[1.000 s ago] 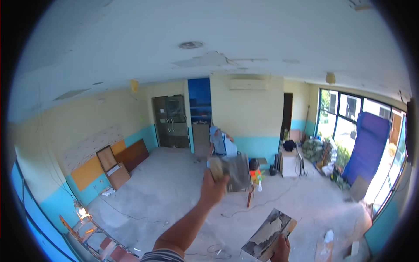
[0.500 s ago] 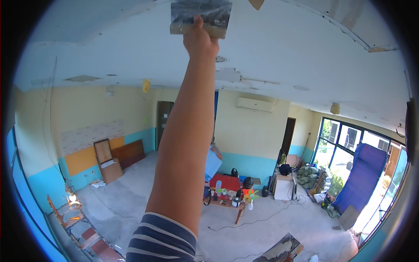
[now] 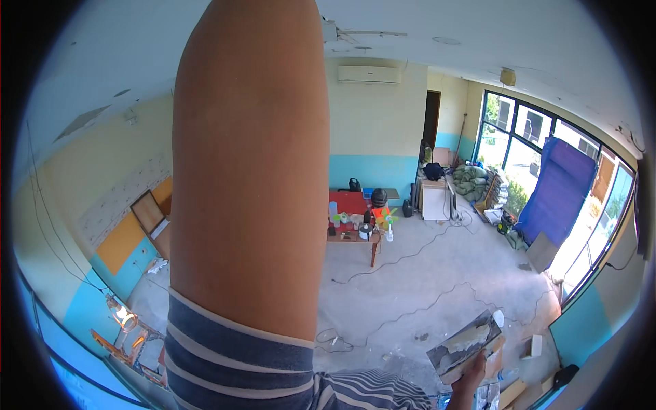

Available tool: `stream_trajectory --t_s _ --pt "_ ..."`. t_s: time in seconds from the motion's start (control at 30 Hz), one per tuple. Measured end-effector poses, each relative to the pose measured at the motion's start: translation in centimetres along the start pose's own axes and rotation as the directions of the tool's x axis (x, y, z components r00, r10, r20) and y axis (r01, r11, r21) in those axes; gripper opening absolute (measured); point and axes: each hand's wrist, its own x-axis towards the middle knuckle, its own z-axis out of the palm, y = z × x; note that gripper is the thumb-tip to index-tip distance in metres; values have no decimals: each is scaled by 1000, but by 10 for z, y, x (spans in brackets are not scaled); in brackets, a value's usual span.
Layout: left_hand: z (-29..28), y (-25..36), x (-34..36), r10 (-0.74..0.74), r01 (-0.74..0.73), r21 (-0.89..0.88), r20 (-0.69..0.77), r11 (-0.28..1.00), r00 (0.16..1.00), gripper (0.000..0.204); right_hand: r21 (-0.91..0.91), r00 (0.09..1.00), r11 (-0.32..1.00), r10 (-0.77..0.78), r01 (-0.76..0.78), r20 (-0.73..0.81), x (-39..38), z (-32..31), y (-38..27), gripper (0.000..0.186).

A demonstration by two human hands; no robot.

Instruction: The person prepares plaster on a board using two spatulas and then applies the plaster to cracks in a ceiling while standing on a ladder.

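Observation:
My left arm (image 3: 249, 171) reaches straight up through the middle, and its hand is cut off by the top edge. Whatever that hand holds is out of sight. Low on the right, my right hand (image 3: 471, 374) is closed on the near edge of a rectangular plaster-smeared board (image 3: 465, 344), dark with pale grey patches. The board is tilted, well below the ceiling (image 3: 444, 17).
A red table (image 3: 348, 201) with bottles and a small fan stands ahead. Cables (image 3: 417, 307) trail over the grey floor (image 3: 383, 287). Sacks (image 3: 471, 179) and a purple sheet (image 3: 557, 191) are by the windows. A lit lamp (image 3: 123, 314) is at the left.
My left hand, which gripped a wide flat plastering blade against the ceiling, has gone out above the view. The view has tilted down, bringing my right hand and more of its board in.

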Motion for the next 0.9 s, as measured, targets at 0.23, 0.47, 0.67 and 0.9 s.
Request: stream_trajectory --t_s 0.23,0.47,0.67,0.9 --pt "-83 6 11 120 -89 632 -7 770 993 49 -206 996 974 86 -91 -37 -25 -5 -9 41" --pt "-76 40 -32 673 -414 816 42 403 738 66 -343 973 924 -103 172 208 -9 -23 13 53" --pt "-20 85 -46 431 -400 904 424 -149 797 55 -355 974 925 -57 134 217 -2 17 15 50" --pt "-67 142 -21 730 -229 952 302 -201 614 65 -120 992 991 77 -65 101 -4 24 36 46"
